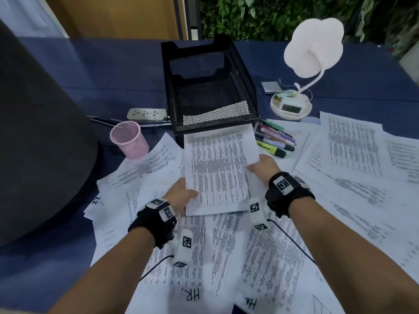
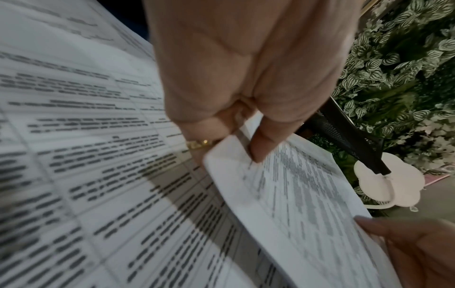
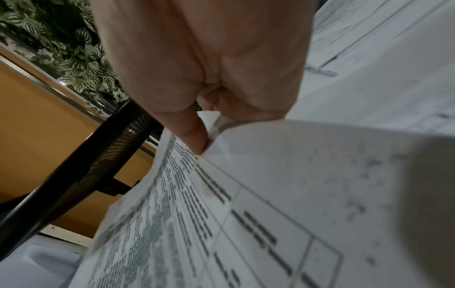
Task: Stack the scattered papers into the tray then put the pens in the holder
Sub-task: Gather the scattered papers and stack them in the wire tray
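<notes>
A printed sheet is held flat above the scattered papers, its far edge just in front of the black mesh tray. My left hand pinches its near-left edge, thumb on top. My right hand pinches the right edge of the sheet, thumb on top. The tray's lower level shows white paper inside. A pink mesh holder stands left of the tray. Several pens and highlighters lie right of the tray front.
A white lamp with a round base and small clock stands at the back right. A power strip lies behind the holder. A large dark rounded object fills the left side. Blue cloth covers the table.
</notes>
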The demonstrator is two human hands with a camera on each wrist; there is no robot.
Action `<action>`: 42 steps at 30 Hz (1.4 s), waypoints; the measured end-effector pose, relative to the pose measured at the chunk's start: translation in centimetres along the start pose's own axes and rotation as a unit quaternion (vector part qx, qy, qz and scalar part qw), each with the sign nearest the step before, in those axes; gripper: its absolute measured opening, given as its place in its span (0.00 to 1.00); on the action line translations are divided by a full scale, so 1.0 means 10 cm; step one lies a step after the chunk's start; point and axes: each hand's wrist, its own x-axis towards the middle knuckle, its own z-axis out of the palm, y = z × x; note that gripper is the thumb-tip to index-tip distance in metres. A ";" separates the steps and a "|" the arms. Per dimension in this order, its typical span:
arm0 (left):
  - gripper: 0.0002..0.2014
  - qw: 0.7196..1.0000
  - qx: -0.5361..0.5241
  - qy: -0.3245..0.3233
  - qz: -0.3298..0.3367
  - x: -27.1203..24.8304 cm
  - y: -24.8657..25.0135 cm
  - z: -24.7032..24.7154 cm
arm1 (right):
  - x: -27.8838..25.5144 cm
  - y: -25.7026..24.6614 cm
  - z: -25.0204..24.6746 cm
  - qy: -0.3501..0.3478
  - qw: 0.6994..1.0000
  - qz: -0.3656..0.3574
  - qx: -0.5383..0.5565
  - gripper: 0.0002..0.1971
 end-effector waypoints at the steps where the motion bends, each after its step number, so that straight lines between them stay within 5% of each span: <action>1: 0.26 1.000 0.007 0.013 0.015 -0.03 0.06 0.00 | 0.05 -0.03 0.02 -0.008 1.000 -0.011 0.000 0.19; 9: 0.31 0.990 0.058 0.107 0.075 0.30 0.45 -0.10 | 0.07 -0.10 0.03 -0.109 0.991 0.057 -0.055 0.25; 11: 0.27 0.986 0.050 0.131 0.093 0.37 0.54 -0.12 | 0.11 -0.12 0.05 -0.086 0.993 0.046 -0.063 0.24; 14: 0.25 0.983 0.066 0.142 0.099 0.47 0.67 -0.13 | 0.26 -0.19 0.07 -0.014 1.000 0.021 -0.016 0.09; 19: 0.24 0.994 -0.019 0.097 0.046 0.61 0.81 -0.16 | 0.52 -0.30 0.10 0.036 0.994 0.056 0.089 0.11; 23: 0.26 0.990 -0.051 0.100 0.088 0.74 0.77 -0.22 | 0.68 -0.34 0.14 0.054 0.981 0.073 0.172 0.08; 27: 0.10 0.970 0.009 0.212 0.122 0.79 0.83 -0.23 | 0.80 -0.41 0.20 0.056 0.972 0.074 0.216 0.07; 31: 0.10 0.956 0.100 0.238 0.136 0.84 0.84 -0.27 | 0.87 -0.47 0.25 0.070 0.987 0.043 0.136 0.05; 36: 0.11 0.921 0.210 0.284 0.167 0.83 0.89 -0.33 | 0.94 -0.50 0.29 0.070 0.980 0.025 0.185 0.14; 42: 0.13 0.913 0.285 0.215 0.199 0.75 0.80 -0.39 | 0.89 -0.46 0.32 0.047 0.979 0.017 0.198 0.10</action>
